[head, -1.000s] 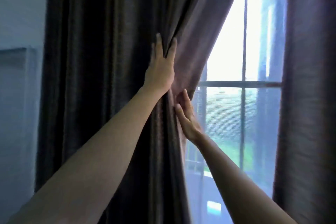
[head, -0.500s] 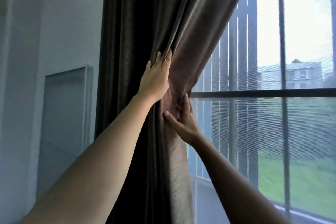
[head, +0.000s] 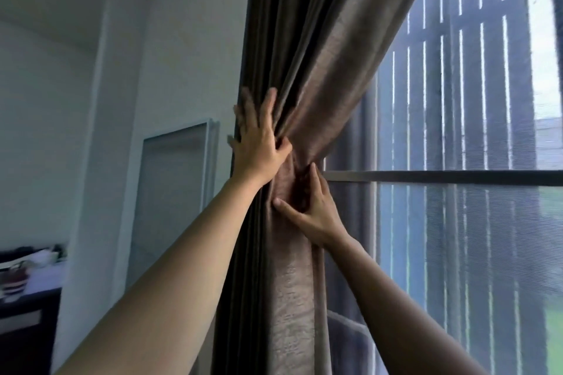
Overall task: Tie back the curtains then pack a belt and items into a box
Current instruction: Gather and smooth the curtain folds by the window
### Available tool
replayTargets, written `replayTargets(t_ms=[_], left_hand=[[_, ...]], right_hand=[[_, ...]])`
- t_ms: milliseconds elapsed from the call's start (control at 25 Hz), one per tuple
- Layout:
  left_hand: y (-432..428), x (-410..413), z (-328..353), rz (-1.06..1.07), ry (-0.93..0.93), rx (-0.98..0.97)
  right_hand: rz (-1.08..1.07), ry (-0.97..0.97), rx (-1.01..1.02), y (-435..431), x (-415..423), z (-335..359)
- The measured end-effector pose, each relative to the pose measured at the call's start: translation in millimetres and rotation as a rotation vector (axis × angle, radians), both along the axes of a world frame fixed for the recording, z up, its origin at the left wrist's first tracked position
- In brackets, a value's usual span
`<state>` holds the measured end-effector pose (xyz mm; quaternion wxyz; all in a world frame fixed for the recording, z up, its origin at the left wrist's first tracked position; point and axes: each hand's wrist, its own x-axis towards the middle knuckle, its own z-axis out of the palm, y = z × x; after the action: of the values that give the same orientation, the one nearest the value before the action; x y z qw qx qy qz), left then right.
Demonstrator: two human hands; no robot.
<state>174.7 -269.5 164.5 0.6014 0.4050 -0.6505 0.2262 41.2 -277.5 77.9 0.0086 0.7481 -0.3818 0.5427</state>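
Where the long taupe fabric curtain [head: 320, 39] narrows into a tight bunch, both bare hands are on it, with the cloth sweeping down from the upper right and then hanging straight below them. The left hand [head: 259, 146] lies against the left side of the bunch: its fingers are stretched upward and spread over the pleats, pressing on the cloth, and the thumb is bent into a fold at the narrowest part. The right hand [head: 316, 213] sits just below and to the right, touching the same bunch. Its thumb is splayed flat across the cloth toward the left and one finger points straight up, but the others sink into a dark fold, so I cannot tell whether they pinch the fabric.

To the right of the curtain is a tall glass window [head: 457, 253], crossed by a dark horizontal bar [head: 441, 176] level with the right hand's fingertips; dark vertical slats and some green show outside. To the left stands a plain white wall [head: 189, 39] with a white-framed panel [head: 176, 192] on it. At the lower left corner a dark counter [head: 30, 301] carries blurred small items.
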Motion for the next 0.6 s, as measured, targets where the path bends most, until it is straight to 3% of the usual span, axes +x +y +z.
replayTargets(t_ms=[80,160,280,480,600], left_hand=[[-15.6,17.4,-5.1,-0.287,0.251,0.158],[-24.4,31.9,-4.5,-0.378,0.344,0.251],[-37.2,47.7,3.6,-0.270,0.365,0.363],[-56.1,64.7,6.0,-0.059,0.273,0.369],[-53.1,68.2,6.4,-0.082,0.191,0.377]], right_hand=[[0.010,0.007,-0.010,-13.1,13.0,0.2],[0.033,0.022,-0.004,-24.5,26.6,1.7],[0.041,0.050,0.040,-42.6,43.1,7.6],[0.054,0.153,0.196,-75.9,69.5,11.7],[0.052,0.004,0.047,-76.6,70.1,25.8]])
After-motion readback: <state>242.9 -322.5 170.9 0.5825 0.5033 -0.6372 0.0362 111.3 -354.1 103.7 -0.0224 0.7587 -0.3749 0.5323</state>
